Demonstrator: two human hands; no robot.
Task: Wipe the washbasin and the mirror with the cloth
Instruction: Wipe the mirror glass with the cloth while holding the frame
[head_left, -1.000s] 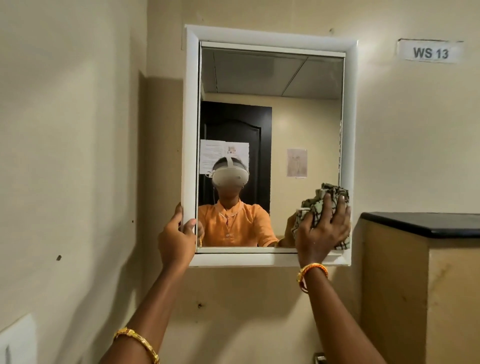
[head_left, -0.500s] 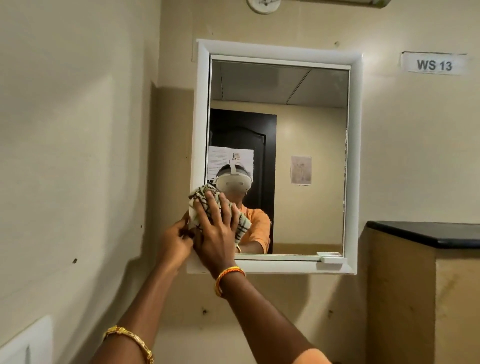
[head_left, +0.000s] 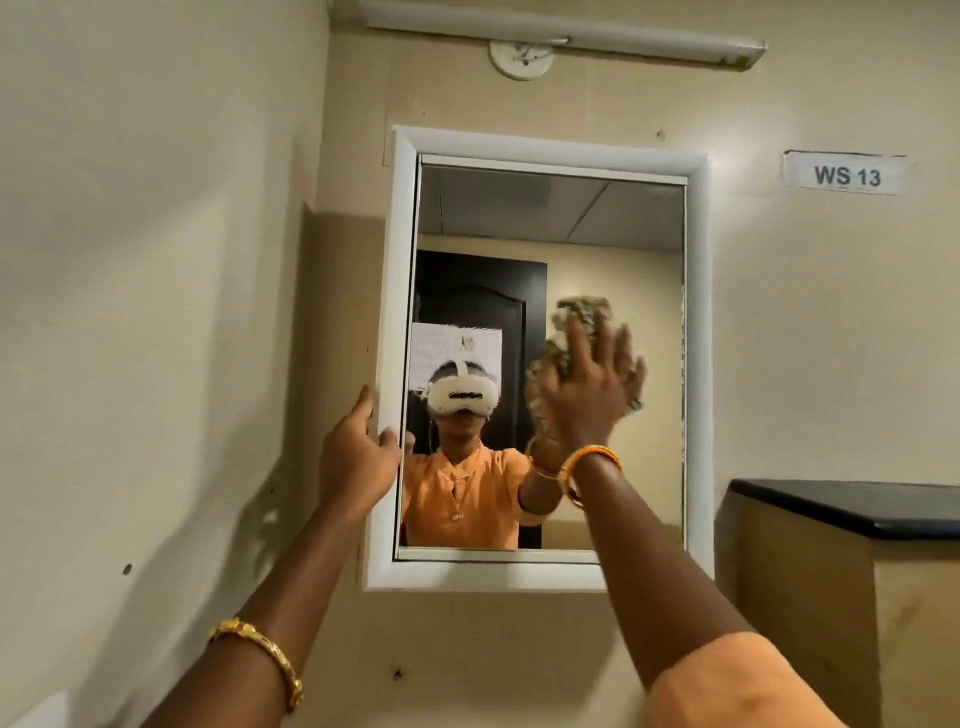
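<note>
A white-framed mirror (head_left: 613, 223) hangs on the beige wall ahead. My right hand (head_left: 592, 395) presses a bunched checked cloth (head_left: 582, 312) flat against the glass, right of centre at mid height; the hand and cloth are motion-blurred. My left hand (head_left: 358, 452) grips the left edge of the mirror's frame, thumb on the front. The glass reflects a person in an orange top and a dark door. No washbasin is in view.
A cabinet with a black top (head_left: 852, 506) stands against the wall at the right, below mirror height. A "WS 13" label (head_left: 847, 174) is stuck on the wall above it. A tube light fitting (head_left: 561, 36) runs above the mirror. A side wall is close on the left.
My right hand swept the cloth from the mirror's lower right corner to its lower left, then up and right to mid height. My left hand stayed on the frame's left edge.
</note>
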